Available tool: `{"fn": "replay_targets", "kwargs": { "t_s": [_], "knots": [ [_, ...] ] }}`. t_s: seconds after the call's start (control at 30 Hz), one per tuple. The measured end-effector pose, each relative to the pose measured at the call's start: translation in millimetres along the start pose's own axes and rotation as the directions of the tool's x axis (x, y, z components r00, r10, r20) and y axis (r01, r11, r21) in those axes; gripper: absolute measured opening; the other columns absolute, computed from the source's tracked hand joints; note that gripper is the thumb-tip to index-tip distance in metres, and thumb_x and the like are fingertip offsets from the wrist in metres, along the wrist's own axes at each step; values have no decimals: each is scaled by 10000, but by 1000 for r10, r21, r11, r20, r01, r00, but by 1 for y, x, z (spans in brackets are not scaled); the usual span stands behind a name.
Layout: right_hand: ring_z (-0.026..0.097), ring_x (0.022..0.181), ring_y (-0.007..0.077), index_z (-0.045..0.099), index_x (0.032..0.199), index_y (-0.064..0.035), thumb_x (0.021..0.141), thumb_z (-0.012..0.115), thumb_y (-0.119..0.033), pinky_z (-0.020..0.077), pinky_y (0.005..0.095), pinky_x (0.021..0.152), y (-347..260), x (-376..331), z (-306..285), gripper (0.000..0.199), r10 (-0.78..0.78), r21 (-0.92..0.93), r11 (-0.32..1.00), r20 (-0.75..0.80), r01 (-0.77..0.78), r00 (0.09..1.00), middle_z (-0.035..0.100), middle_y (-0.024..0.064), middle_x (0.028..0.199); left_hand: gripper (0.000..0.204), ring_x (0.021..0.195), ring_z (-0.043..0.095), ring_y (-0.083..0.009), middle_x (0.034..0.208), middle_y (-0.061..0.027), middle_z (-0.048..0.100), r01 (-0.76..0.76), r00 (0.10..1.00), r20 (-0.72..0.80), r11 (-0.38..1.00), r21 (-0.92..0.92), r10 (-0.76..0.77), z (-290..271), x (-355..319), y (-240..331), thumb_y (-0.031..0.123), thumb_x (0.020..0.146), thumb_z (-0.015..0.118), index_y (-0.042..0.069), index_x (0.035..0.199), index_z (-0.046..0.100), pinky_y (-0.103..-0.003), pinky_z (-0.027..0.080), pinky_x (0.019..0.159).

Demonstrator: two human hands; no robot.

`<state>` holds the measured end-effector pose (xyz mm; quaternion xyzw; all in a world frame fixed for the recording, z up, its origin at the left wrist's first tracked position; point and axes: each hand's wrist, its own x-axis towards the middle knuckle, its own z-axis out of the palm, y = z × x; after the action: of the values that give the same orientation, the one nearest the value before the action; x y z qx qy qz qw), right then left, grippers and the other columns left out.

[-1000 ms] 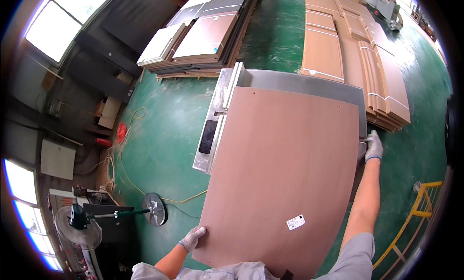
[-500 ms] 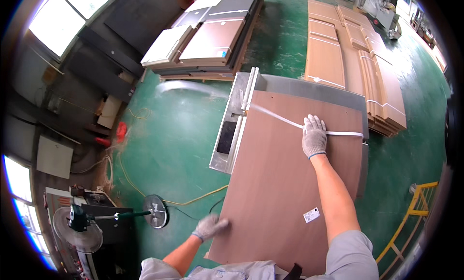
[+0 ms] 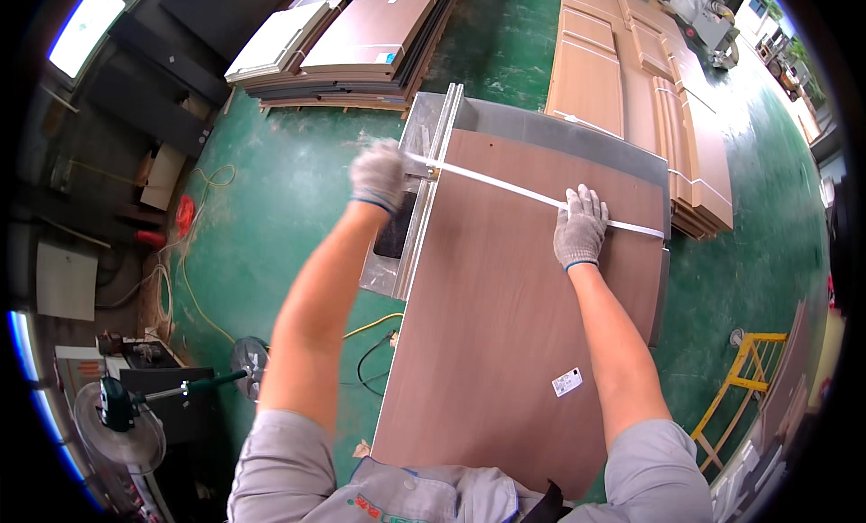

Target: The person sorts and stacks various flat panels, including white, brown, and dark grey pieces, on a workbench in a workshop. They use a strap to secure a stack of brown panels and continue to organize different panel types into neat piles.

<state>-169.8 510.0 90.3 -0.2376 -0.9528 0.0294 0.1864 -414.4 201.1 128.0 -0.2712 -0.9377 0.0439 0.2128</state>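
left gloved hand (image 3: 377, 174) moved up to the far left of the brown panel (image 3: 505, 342), blurred, grip unclear, white strapping band (image 3: 505, 187) across panel, right gloved hand (image 3: 580, 227) open flat over band

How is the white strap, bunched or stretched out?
Stretched out: the white strap runs nearly straight across the brown panel, passing beneath the right hand.

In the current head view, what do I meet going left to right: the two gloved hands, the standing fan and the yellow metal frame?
Standing fan → left gloved hand → right gloved hand → yellow metal frame
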Motion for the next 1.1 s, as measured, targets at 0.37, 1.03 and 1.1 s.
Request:
{"fn": "replay_targets", "kwargs": {
  "t_s": [0.37, 1.03, 1.1],
  "knots": [
    [442, 1470, 327, 636, 1395, -83, 1057, 527, -287, 283, 491, 1248, 0, 4, 9, 409, 24, -44, 999, 48, -22, 999, 538, 132, 1550, 331, 1091, 699, -412, 1131, -240, 732, 489, 845, 227, 526, -696, -485, -1, 38, -63, 254, 1025, 577, 88, 1284, 699, -457, 544, 947],
    [427, 1475, 328, 617, 1409, -93, 1053, 527, -303, 274, 505, 1249, 3, 3, 15, 423, 16, -39, 999, 41, -14, 999, 525, 128, 1553, 889, 1337, 555, -449, 1464, -322, 529, 578, 814, 422, 495, -649, -398, -26, -143, 17, 448, 908, 731, -102, 1515, 386, -471, 462, 1119],
    [440, 1465, 328, 619, 1405, -92, 1056, 523, -303, 278, 504, 1248, 5, 2, 16, 419, 16, -43, 999, 34, -15, 999, 534, 127, 1544, 849, 1342, 568, -413, 1441, -302, 555, 657, 751, 536, 354, -666, -386, -48, -219, 16, 430, 910, 743, -96, 1496, 426, -464, 464, 1121]
  ]
}}
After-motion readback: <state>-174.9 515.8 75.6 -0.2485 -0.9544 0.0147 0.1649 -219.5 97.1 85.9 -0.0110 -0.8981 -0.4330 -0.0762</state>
